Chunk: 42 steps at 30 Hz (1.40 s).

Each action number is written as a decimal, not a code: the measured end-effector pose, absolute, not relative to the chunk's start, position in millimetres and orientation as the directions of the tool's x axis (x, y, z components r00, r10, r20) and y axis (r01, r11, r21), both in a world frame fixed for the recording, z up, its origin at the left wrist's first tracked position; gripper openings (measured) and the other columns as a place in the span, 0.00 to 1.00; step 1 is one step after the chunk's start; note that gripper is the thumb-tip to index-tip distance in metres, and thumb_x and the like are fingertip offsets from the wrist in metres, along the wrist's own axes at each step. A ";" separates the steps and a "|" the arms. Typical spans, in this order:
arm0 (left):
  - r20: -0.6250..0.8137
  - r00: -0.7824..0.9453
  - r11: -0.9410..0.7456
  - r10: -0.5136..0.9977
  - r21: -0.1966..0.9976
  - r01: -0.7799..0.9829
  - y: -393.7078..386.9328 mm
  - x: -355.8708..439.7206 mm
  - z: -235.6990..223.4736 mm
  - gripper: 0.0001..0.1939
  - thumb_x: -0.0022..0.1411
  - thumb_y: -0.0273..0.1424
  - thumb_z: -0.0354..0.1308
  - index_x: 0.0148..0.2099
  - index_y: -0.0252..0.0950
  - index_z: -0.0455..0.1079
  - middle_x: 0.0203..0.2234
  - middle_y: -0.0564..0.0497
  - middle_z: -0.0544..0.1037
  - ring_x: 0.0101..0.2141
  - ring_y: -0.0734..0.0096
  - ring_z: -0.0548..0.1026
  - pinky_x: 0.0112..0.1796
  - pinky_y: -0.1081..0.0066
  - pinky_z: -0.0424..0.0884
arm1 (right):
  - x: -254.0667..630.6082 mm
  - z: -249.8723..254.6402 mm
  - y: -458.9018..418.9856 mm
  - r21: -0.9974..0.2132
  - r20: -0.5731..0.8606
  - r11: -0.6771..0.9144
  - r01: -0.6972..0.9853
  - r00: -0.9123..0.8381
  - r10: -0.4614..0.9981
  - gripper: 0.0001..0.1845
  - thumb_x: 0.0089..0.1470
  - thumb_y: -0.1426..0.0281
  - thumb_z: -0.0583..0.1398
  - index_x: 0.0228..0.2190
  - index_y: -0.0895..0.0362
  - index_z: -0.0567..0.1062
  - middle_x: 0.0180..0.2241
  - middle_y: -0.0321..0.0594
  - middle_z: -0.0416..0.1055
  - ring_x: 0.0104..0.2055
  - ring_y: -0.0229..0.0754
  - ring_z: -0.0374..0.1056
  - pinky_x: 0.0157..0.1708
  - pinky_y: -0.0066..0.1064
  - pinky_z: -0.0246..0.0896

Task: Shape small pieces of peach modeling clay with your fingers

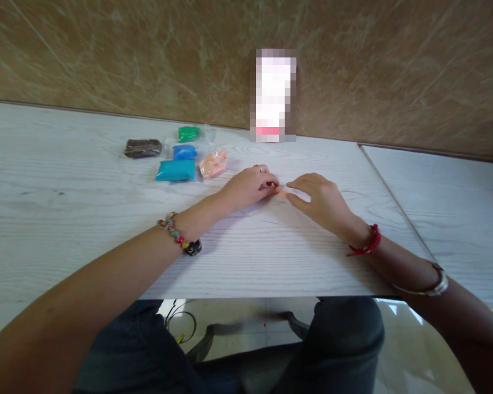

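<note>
A small piece of peach modelling clay (282, 193) shows between my two hands, just above or on the white wood-grain table (246, 251). My left hand (254, 184) is closed in a pinch at the clay's left end; the fingers partly hide it. On the other side, my right hand (321, 198) has its thumb and forefinger apart, with the tips close to the clay. Whether the right fingertips touch it, I cannot tell. To the left of my left hand lies a clear packet of peach clay (213, 163).
Beside the peach packet are a teal packet (175, 170), a blue packet (184, 152), a green packet (189, 134) and a dark brown packet (143, 148). A blurred-out phone-like screen (273, 93) leans on the brown marbled wall (148, 60). A seam crosses the table at right.
</note>
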State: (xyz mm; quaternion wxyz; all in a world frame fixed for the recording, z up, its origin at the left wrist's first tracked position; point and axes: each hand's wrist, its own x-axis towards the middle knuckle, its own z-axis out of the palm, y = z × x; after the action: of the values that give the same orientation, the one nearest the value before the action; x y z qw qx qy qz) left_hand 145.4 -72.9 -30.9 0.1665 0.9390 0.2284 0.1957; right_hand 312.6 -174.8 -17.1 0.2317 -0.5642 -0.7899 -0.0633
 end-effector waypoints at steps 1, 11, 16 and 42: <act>0.298 0.818 -0.842 0.492 0.403 0.360 -73.0 145.5 -30.8 0.10 0.60 0.31 0.53 0.40 0.35 0.74 0.32 0.49 0.72 0.33 0.73 0.69 0.35 0.73 0.64 | 311.7 -17.9 -173.0 -0.174 0.431 0.331 0.928 -0.230 0.872 0.12 0.54 0.69 0.55 0.35 0.60 0.77 0.36 0.45 0.75 0.38 0.43 0.68 0.38 0.34 0.62; 0.295 0.813 -0.836 0.501 0.407 0.368 -72.9 146.0 -29.1 0.09 0.59 0.28 0.53 0.40 0.34 0.74 0.32 0.49 0.73 0.33 0.73 0.69 0.35 0.74 0.63 | 306.2 -26.4 -158.0 -0.329 0.331 0.221 0.918 -0.107 0.938 0.10 0.51 0.70 0.58 0.25 0.60 0.78 0.26 0.41 0.71 0.27 0.36 0.63 0.29 0.29 0.57; 0.314 0.807 -0.841 0.500 0.398 0.366 -70.6 146.3 -32.2 0.09 0.58 0.29 0.55 0.39 0.34 0.73 0.32 0.49 0.73 0.33 0.73 0.69 0.35 0.74 0.64 | 309.9 -27.4 -158.7 -0.405 0.343 0.227 0.886 -0.083 0.936 0.08 0.49 0.68 0.60 0.27 0.59 0.79 0.26 0.40 0.71 0.26 0.35 0.62 0.28 0.28 0.56; 0.397 0.794 -0.852 0.461 0.448 0.270 -73.8 144.7 -28.9 0.05 0.55 0.26 0.56 0.35 0.32 0.71 0.28 0.52 0.71 0.30 0.76 0.68 0.33 0.75 0.63 | 309.8 -24.2 -163.6 -0.292 0.390 0.269 0.918 -0.143 0.910 0.09 0.52 0.70 0.58 0.30 0.61 0.77 0.31 0.43 0.71 0.33 0.38 0.65 0.32 0.28 0.57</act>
State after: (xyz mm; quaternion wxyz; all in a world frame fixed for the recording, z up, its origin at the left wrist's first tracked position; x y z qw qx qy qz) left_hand 144.7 -73.8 -28.9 0.1877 0.9283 0.1967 0.2538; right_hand 309.8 -163.6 -24.2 0.2514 -0.6045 -0.7559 -0.0080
